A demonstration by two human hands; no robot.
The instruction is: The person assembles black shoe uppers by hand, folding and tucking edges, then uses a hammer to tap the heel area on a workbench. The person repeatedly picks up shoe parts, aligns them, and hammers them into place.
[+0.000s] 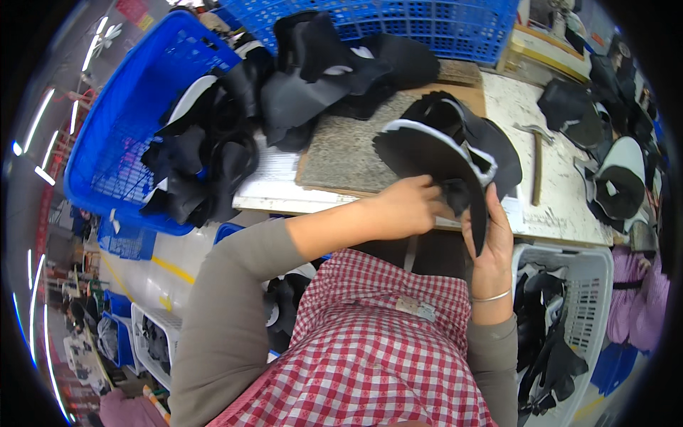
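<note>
Pinching a black piece, the right grip is closed; left grip unclear.

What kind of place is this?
Looks like a factory workshop: a hammer lies on the white worktable, the right hand holds a black piece, and a grey basket holds more black pieces.

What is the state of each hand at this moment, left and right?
Left hand: fingers curled at the black piece; grip cannot be told.
Right hand: closed, holding the black piece's edge.
</note>
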